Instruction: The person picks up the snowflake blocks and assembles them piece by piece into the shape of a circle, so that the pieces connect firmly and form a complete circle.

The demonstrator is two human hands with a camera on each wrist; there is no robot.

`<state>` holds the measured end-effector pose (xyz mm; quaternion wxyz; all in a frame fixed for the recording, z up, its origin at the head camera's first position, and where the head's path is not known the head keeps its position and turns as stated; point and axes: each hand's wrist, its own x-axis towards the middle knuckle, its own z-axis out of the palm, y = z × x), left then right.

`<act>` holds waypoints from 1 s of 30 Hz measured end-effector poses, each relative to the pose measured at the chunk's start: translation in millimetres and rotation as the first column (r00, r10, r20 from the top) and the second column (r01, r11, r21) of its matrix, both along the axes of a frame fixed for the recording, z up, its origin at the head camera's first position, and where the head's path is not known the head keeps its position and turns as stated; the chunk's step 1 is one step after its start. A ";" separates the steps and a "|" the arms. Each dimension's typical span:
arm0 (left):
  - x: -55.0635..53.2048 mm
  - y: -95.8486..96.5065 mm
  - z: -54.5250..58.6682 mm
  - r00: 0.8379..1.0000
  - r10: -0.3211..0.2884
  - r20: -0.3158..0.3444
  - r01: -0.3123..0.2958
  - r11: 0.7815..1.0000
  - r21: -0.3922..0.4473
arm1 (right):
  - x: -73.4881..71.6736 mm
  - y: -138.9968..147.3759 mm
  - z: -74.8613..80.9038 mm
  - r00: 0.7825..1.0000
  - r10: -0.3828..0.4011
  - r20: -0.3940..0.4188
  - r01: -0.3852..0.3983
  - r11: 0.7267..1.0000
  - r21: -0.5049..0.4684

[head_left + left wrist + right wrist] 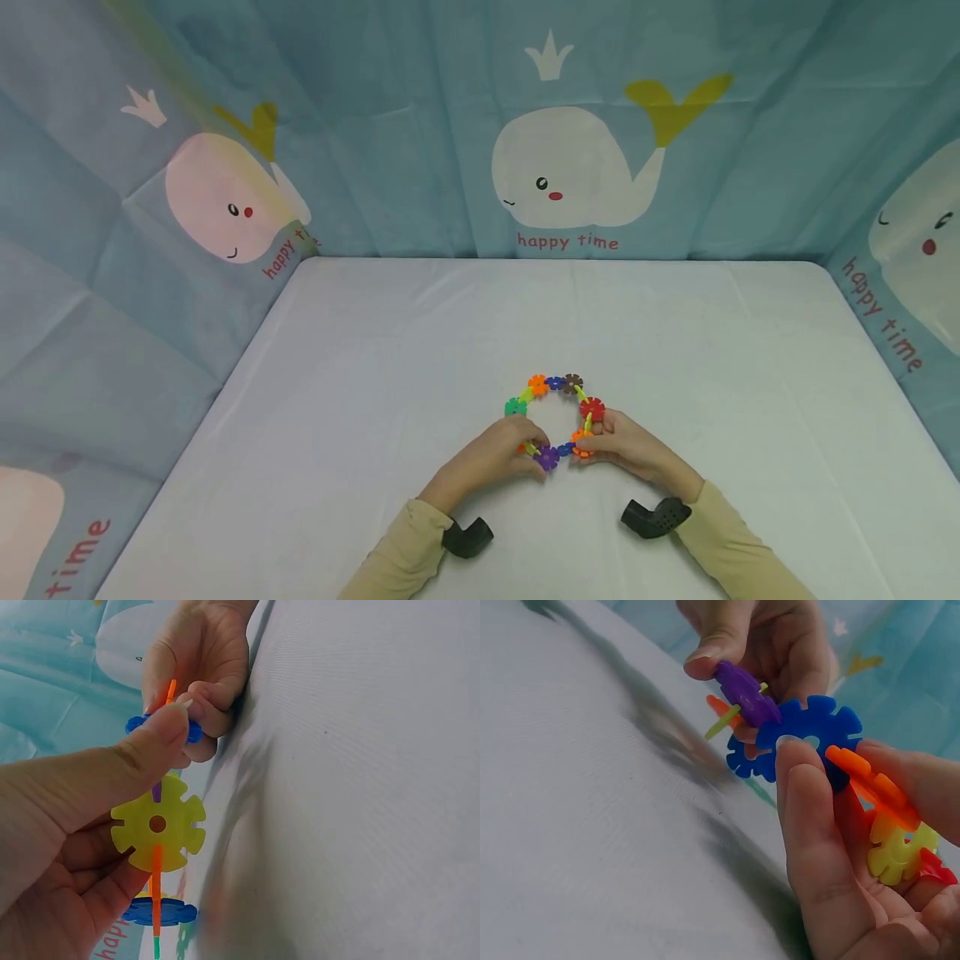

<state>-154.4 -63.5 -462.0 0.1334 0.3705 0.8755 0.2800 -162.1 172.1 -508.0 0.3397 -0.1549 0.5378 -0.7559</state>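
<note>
A ring of notched plastic snowflake discs in several colours is held just above the white table by both hands. My left hand pinches it near the purple disc, with a yellow disc and a blue disc close to the fingers. My right hand pinches an orange disc beside a blue disc, which links toward the purple one. Green, brown and red discs lie farther round the ring. Fingers hide part of the ring's near side.
The white table spreads around the hands. Blue curtains with whale prints stand along its back and sides. A black curved piece sits at each wrist, one by the left sleeve and one by the right.
</note>
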 end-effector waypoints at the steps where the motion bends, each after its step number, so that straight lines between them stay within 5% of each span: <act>1: 0.0 0.0 -0.9 1.000 -0.005 -0.009 0.005 1.000 0.003 | 0.2 -0.5 0.0 1.000 0.000 0.002 0.000 1.000 0.005; 9: 0.8 2.1 -7.8 0.989 -0.046 -0.137 0.050 0.999 0.023 | 1.1 -1.5 3.3 0.999 -0.003 0.043 0.002 0.999 0.038; 17: -0.1 1.7 -1.4 0.991 0.012 -0.130 -0.023 0.996 -0.084 | 0.3 -1.8 5.2 1.000 0.000 0.015 -0.001 0.997 0.075; 25: -4.5 -4.4 -1.3 0.978 0.045 -0.202 -0.074 0.988 -0.137 | -1.8 1.5 6.3 0.976 -0.199 -0.093 0.212 0.961 0.177; 30: -5.6 -1.8 -4.7 0.977 0.033 -0.211 -0.058 0.991 -0.118 | 1.0 -1.3 4.7 0.962 -0.244 -0.127 0.262 0.952 0.159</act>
